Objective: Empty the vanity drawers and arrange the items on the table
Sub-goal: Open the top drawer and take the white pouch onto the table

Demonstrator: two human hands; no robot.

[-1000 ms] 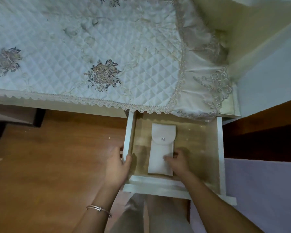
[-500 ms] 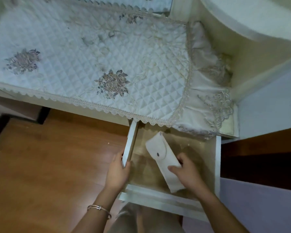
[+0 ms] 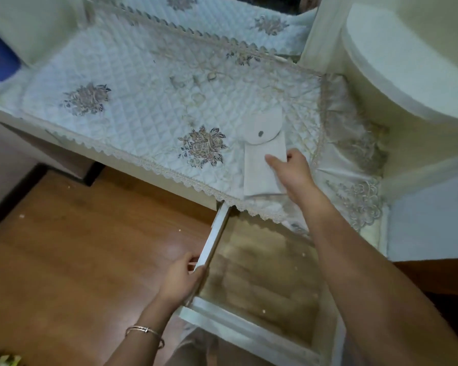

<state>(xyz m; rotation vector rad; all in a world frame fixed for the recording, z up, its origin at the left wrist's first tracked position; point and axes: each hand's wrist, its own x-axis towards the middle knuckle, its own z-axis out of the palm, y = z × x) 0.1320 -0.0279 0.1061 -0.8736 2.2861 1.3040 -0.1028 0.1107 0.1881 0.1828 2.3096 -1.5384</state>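
While my left hand (image 3: pixel 181 278), lower centre of the frame, grips the left wall of the open drawer (image 3: pixel 214 241), the white pouch (image 3: pixel 262 143) rests on the quilted table cover (image 3: pixel 132 107) at centre frame, long axis pointing up-frame, flap end farthest from me. My right hand (image 3: pixel 295 175), the nearer one, pinches its right edge, thumb on top.

Your right arm is stretched forward, forearm bare, and your right hand (image 3: pixel 294 175) pinches the lower part of the white pouch (image 3: pixel 265 151), with the thumb laid on top and the other fingers curled at its right edge. Your left hand (image 3: pixel 181 277) sits lower and nearer to you. It grips the drawer's left side wall (image 3: pixel 214 239), fingers outside and thumb inside. A thin bracelet (image 3: pixel 144 331) circles your left wrist.
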